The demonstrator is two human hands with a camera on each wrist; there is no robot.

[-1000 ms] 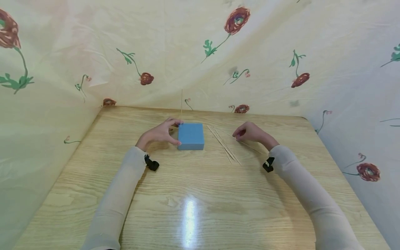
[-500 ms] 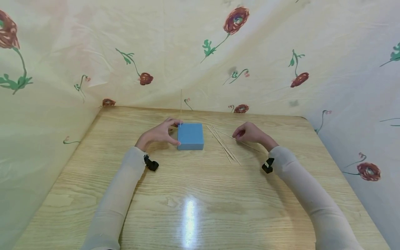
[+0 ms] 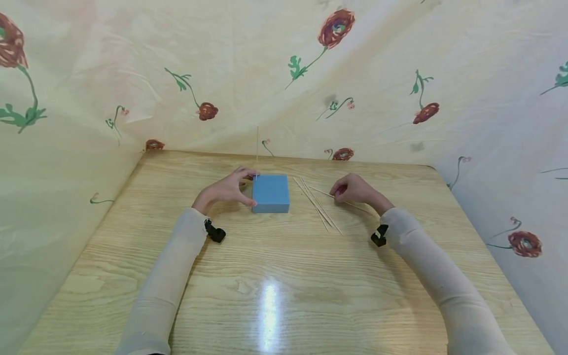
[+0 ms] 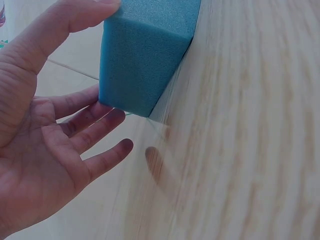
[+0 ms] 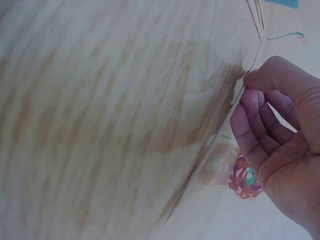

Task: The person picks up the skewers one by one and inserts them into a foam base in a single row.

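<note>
A blue foam block (image 3: pixel 270 190) sits on the table, with a thin wooden stick (image 3: pixel 257 153) standing upright from its back left corner. My left hand (image 3: pixel 228 188) grips the block from the left, thumb at the front corner and fingertips at the back one. In the left wrist view the block (image 4: pixel 142 65) is between thumb and forefinger, while the lower fingers spread loosely. Right of the block, my right hand (image 3: pixel 357 188) pinches another thin stick (image 3: pixel 320 191) close over the table. The right wrist view has thumb and fingertips (image 5: pixel 250 79) meeting at that stick.
Several loose thin sticks (image 3: pixel 316 202) lie slanted and crossing between the block and my right hand. The wooden table (image 3: pixel 310 286) meets a flowered cloth (image 3: pixel 248 74) at its back and sides. Each wrist wears a small black camera (image 3: pixel 216 232).
The stick in my right hand has shifted slightly, and its left end shows more plainly now. My left hand and the block have stayed put.
</note>
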